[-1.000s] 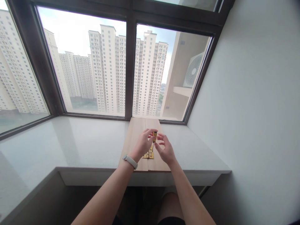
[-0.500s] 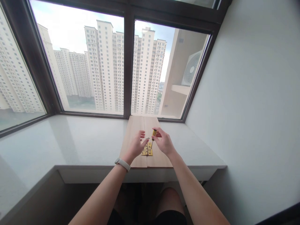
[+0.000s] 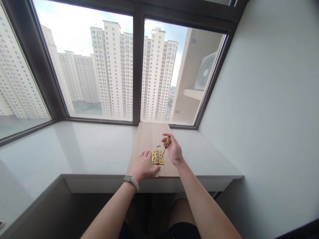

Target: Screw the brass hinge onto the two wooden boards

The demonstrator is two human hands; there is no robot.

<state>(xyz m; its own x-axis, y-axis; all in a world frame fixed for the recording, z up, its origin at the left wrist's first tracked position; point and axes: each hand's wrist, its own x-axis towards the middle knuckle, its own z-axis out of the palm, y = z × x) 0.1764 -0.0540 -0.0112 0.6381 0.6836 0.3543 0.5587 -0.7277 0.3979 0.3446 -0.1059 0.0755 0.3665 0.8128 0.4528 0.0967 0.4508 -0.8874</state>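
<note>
A brass hinge (image 3: pixel 158 157) lies unfolded across the seam between two pale wooden boards (image 3: pixel 144 139). My left hand (image 3: pixel 145 166) rests flat on the boards with its fingers spread, just left of the hinge and below it. In my right hand (image 3: pixel 173 151) is a yellow and black screwdriver (image 3: pixel 167 142), tilted, its thin shaft reaching down to the hinge's right leaf. Whether the tip sits in a screw is too small to tell. Beyond the hinge's far edge lie loose screws (image 3: pixel 159 146) on the wood.
The boards lie on a white windowsill counter (image 3: pixel 99 149), their far end against the dark window frame (image 3: pixel 136 83). A white wall (image 3: pixel 249 99) closes off the right side. The counter's front edge (image 3: pixel 99 176) runs just above my knees.
My left hand has come down from above the hinge onto the boards beside it. My right hand has shifted its hold on the screwdriver, which leans more to the right.
</note>
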